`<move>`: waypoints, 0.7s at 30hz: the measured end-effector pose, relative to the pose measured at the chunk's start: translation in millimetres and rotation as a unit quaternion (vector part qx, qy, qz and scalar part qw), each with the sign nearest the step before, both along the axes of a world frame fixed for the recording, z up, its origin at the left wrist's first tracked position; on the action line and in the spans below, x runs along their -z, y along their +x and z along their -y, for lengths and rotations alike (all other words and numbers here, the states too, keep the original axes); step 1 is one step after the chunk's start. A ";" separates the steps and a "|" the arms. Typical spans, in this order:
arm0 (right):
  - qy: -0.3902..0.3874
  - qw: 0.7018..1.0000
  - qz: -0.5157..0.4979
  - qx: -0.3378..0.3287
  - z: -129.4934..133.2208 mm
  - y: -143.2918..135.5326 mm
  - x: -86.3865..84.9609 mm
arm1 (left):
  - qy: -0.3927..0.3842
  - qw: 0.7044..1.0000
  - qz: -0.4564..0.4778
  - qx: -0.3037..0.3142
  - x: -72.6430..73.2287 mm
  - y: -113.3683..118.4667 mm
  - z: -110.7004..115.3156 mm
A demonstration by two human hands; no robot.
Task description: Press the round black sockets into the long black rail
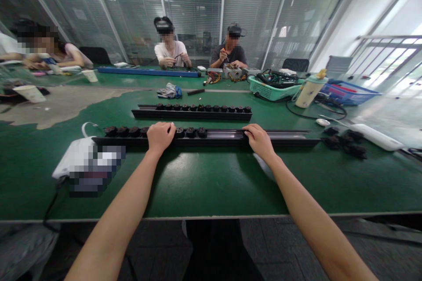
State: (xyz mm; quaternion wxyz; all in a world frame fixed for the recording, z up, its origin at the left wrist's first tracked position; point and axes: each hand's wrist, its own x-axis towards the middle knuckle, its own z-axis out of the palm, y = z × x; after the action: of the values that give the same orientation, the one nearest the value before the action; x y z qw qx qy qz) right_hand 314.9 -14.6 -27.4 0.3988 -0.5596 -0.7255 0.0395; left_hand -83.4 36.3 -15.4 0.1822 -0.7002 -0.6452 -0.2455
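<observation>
A long black rail (224, 142) with an open channel lies across the green table in front of me. Several round black socket modules (190, 132) sit in a row in its left and middle part; the channel's right part is bare. My left hand (160, 137) is closed over the rail among the modules, hiding some of them. Farther right, my right hand (259, 138) grips the rail at the bare stretch, fingers over the far edge. Behind it lies a second, shorter black rail (191, 115), filled with similar modules along most of its length.
Loose black modules (344, 141) lie at the right, near a white power strip (376, 137). A green basket (272, 92) of cables and a cream bottle (310, 91) stand behind. Left are a white pouch (73, 158) and paper cups (30, 94). Other people work across the table.
</observation>
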 end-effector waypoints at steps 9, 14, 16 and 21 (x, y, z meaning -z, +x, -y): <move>0.002 1.000 0.000 0.007 0.6 1.4 -0.7 | 0.007 1.000 0.013 0.005 3.8 -2.9 -3.0; 0.000 1.000 0.003 0.008 -0.2 1.8 -0.2 | 0.012 1.000 0.005 0.006 6.3 -4.7 -5.1; 0.001 1.000 0.003 0.008 -0.7 1.8 0.3 | 0.011 1.000 0.001 0.006 5.3 -3.9 -4.5; 0.002 1.000 0.000 0.012 -0.9 1.8 0.5 | 0.007 1.000 0.006 0.002 1.0 -0.8 -1.5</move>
State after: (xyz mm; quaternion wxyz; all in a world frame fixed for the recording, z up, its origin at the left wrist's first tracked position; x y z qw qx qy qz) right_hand 316.8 -13.7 -27.9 0.4007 -0.5673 -0.7187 0.0332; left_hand -84.2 37.8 -16.4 0.1828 -0.6990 -0.6428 -0.2546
